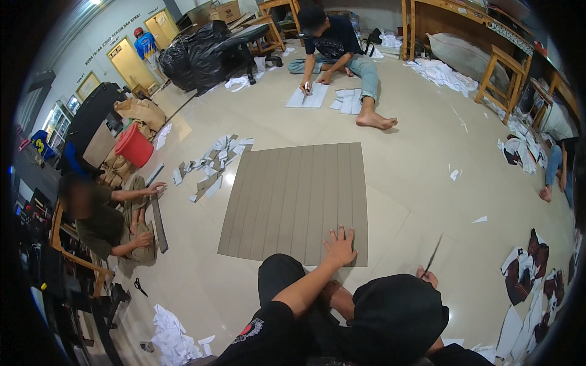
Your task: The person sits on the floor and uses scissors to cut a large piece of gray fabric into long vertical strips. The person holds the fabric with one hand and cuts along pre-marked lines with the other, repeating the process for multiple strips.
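A large grey-brown sheet of board [293, 201], marked with parallel lines running away from me, lies flat on the floor in front of my knees. My left hand [340, 247] rests on its near right corner, fingers spread. Off to the right, apart from the sheet, my right hand [429, 277] is closed round what looks like a pair of scissors [434, 253]. Their long dark blade points up and away; the handles are hidden in my hand and behind my knee.
Cut strips [213, 165] lie heaped beyond the sheet's left edge. One person [104, 213] sits at left with a long dark strip [159, 222]; another [332, 46] works on a pale sheet [307, 96] ahead. Black scissors [140, 287] and white cloth [173, 335] lie lower left, dark-and-white fabric pieces [525, 268] at right.
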A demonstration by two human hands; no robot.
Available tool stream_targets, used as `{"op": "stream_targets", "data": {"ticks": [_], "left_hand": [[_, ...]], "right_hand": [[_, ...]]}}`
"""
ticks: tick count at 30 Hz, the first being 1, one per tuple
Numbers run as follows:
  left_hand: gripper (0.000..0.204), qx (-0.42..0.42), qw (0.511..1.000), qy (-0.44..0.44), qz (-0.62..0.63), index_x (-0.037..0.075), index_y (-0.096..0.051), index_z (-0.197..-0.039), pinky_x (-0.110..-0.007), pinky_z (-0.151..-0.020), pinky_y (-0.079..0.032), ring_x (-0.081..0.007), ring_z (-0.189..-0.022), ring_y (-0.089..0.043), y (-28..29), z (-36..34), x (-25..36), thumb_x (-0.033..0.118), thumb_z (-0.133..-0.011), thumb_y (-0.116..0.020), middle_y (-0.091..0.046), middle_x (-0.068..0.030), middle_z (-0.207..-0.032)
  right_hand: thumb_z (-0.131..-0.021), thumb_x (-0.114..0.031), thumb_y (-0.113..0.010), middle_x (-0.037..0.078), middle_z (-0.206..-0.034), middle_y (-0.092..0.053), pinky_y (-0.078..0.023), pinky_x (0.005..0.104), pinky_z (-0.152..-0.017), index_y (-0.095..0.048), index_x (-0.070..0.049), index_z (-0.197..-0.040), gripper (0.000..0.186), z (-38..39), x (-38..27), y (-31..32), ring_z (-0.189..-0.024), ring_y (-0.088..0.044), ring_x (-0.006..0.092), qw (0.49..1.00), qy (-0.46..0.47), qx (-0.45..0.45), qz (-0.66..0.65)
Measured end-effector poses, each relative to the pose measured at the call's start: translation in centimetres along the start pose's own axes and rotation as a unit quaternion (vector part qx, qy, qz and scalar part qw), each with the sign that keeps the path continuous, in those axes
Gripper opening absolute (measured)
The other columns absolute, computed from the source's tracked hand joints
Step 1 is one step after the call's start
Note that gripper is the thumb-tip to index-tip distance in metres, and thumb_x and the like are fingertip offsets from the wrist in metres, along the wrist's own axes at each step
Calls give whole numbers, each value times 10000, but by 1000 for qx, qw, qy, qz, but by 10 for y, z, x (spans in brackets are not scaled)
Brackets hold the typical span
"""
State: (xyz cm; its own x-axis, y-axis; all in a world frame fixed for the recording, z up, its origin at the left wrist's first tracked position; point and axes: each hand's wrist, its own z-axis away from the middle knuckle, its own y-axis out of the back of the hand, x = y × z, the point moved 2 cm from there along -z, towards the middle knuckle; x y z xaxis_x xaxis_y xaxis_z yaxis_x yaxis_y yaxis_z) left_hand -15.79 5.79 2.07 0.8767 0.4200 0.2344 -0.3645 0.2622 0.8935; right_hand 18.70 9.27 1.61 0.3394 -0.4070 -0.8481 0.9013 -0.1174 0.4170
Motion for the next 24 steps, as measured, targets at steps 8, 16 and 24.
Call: {"op": "stream_targets", "data": {"ticks": [8,16,24], "left_hand": [[930,11,1000,-16,7,234,-218,-1670,-796,-1147,-226,-543,-1552,-167,-11,12,14,512,-924,-699,-167,-216,-1721],[934,45,987,1,154,125,-266,-1647,-690,-1224,-212,-545,-1539,-213,16,-16,-70,457,-903,-724,-254,-280,-1677],[879,288,913,272,102,50,-271,-1638,-659,-1240,-174,-545,-1550,-171,39,8,-314,528,-982,-610,-221,-328,-1671]], "right_hand": [[-867,-453,-818,161,-691,-641,-497,458,-648,-649,-2,-839,482,-25,-95,-133,-648,-621,319,950,271,-58,146],[-934,-470,-758,194,-1084,-736,-520,457,-870,-714,-9,-1118,498,-76,-178,-266,-1024,-694,383,899,385,-87,189],[-981,-448,-705,276,-1302,-631,-466,489,-1040,-573,106,-1314,659,-111,-165,-358,-1226,-586,454,844,487,4,226]]}}
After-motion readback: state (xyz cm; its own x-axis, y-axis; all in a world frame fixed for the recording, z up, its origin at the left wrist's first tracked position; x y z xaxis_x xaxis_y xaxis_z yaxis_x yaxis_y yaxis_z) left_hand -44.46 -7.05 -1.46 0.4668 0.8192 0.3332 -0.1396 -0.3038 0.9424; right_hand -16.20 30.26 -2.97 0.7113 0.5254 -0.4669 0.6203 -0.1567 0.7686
